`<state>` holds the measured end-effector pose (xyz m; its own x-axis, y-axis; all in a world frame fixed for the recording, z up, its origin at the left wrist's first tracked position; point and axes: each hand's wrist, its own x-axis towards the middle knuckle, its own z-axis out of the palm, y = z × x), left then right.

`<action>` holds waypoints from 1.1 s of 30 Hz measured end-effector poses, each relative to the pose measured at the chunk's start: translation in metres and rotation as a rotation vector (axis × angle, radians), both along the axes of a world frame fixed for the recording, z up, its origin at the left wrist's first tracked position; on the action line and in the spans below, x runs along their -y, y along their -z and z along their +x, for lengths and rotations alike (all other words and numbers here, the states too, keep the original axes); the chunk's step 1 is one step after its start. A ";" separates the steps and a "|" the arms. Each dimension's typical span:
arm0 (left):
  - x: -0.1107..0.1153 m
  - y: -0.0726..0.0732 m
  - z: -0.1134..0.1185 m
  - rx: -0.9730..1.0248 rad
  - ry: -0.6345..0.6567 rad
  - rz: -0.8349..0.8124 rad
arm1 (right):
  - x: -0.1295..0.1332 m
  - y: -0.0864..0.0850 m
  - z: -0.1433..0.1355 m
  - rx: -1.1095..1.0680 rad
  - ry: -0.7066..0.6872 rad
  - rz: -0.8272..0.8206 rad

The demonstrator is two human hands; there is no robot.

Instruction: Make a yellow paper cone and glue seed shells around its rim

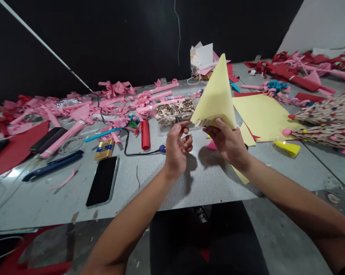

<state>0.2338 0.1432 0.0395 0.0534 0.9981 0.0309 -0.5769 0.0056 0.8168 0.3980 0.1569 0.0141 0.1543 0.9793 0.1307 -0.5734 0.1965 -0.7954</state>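
A pale yellow paper cone stands point up above the table, tilted slightly. My right hand grips its lower edge, thumb outside and fingers beneath. Small light wooden pieces show along the cone's bottom rim. My left hand is just left of the rim, its fingers curled and close together; whatever its fingertips hold is too small to name. Behind the hands sits a clear plastic box of small wooden pieces. Flat yellow paper sheets lie to the right.
A phone, a yellow box, a dark blue tool and a red tube lie at the left. Pink and red scraps cover the back. Decorated cones and a yellow packet are at the right.
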 end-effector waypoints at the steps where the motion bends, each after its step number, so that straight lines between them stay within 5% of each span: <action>1: -0.001 0.000 -0.002 0.017 -0.032 0.001 | -0.001 0.000 0.001 0.002 0.009 -0.003; 5: -0.010 0.005 -0.006 -0.019 -0.147 0.006 | -0.003 -0.002 0.005 0.019 0.027 -0.006; 11: -0.016 0.013 0.000 -0.249 -0.002 0.009 | 0.000 -0.003 0.003 0.067 -0.015 0.043; 33: -0.011 0.002 -0.004 -0.144 0.076 -0.016 | -0.012 0.006 0.010 0.012 -0.023 0.051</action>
